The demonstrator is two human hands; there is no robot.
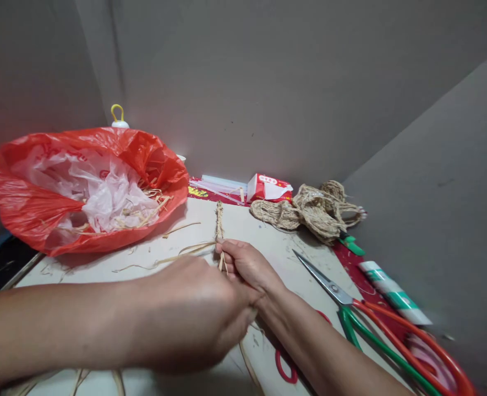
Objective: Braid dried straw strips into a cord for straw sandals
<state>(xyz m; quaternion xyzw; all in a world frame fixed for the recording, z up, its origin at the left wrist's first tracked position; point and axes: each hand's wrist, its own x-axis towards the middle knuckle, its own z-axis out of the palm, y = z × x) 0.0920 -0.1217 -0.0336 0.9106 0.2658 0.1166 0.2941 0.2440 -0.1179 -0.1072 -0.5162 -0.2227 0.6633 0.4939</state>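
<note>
My right hand [247, 265] is closed in a pinch round a thin braided straw cord [219, 220] that runs away from me across the pale board [260, 231]. My left hand [193, 311] is in front of it, fingers curled, and seems to grip loose straw strands [173, 257] that trail off to the left. The two hands touch, and the left one hides where the strands meet the braid.
A red plastic bag [40, 203] with white plastic and straw inside lies at the left. Bundles of twine [309, 212] and a red-white packet [268, 188] sit at the back. Scissors [329, 283] with red and green handles and a green-white tube [394, 294] lie at the right.
</note>
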